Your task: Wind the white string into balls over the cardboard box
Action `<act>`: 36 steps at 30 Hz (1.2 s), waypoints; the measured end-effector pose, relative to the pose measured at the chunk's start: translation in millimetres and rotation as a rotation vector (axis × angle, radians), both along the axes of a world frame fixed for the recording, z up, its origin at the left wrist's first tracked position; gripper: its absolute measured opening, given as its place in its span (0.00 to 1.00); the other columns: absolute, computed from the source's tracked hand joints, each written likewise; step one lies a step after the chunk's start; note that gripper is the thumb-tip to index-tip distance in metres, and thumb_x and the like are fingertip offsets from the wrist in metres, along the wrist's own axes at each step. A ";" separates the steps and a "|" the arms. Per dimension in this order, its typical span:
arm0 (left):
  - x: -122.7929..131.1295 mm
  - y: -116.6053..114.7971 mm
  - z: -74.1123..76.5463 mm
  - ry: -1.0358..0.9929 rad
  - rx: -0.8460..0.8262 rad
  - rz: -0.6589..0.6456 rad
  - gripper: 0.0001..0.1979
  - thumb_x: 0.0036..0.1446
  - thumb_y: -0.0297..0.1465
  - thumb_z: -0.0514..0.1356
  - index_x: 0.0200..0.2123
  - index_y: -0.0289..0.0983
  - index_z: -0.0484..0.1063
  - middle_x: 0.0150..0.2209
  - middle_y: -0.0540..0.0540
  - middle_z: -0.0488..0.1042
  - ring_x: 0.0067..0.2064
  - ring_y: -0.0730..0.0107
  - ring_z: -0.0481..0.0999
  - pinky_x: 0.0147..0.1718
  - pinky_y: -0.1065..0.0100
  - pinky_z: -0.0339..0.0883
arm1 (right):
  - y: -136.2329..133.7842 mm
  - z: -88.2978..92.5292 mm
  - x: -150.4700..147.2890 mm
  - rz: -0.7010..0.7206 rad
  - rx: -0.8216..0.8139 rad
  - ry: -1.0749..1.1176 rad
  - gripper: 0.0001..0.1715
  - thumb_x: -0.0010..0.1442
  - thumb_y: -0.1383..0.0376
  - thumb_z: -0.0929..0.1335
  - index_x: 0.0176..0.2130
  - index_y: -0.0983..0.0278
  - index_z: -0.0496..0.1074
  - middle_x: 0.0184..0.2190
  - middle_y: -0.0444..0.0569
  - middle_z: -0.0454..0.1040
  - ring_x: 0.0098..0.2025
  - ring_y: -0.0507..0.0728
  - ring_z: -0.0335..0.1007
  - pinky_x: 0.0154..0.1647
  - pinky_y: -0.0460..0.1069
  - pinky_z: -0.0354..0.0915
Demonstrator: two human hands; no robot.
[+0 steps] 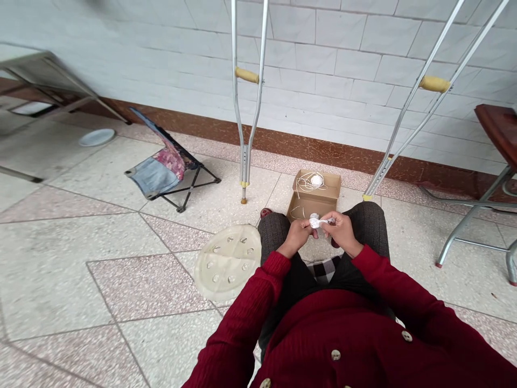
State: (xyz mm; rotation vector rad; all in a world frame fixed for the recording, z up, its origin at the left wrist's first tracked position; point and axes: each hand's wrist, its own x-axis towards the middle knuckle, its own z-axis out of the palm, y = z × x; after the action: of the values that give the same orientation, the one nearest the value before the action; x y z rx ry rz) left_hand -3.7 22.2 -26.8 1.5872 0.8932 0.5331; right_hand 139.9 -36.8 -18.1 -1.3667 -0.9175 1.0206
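Observation:
Above my lap, my left hand [299, 237] is closed in a pinch on the left side of a small white bundle [314, 221]. My right hand [340, 228] pinches a narrow white part of the same bundle from the right. The bundle looks soft or folded, but its exact kind is too small to make out. Just beyond my hands lies an open cardboard box [325, 206] on the floor between my feet. A white roll [316, 180] rests in its far part, with loose loops of thin white cord [306, 186] around it.
Two metal crutches [247, 121] [404, 116] lean against the tiled wall. A low folding chair [161, 167] stands at left, and a translucent round mat with holes [226, 269] lies beside my left leg. A metal-legged stool [480, 207] is at right, a table [52, 81] at far left.

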 end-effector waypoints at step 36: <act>-1.5 2.7 22.4 0.179 0.324 -0.170 0.16 0.61 0.31 0.53 0.24 0.34 0.75 0.23 0.51 0.72 0.27 0.73 0.68 0.30 0.73 0.59 | -3.8 14.8 26.8 0.194 -0.070 0.262 0.16 0.46 0.57 0.75 0.32 0.64 0.72 0.21 0.44 0.73 0.22 0.51 0.66 0.22 0.45 0.61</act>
State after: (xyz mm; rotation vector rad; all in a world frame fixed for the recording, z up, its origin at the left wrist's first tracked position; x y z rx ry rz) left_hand -5.3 24.9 -4.5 2.0108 0.8231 0.4343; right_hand 166.7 -40.7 -3.3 -1.1820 -0.8341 1.3562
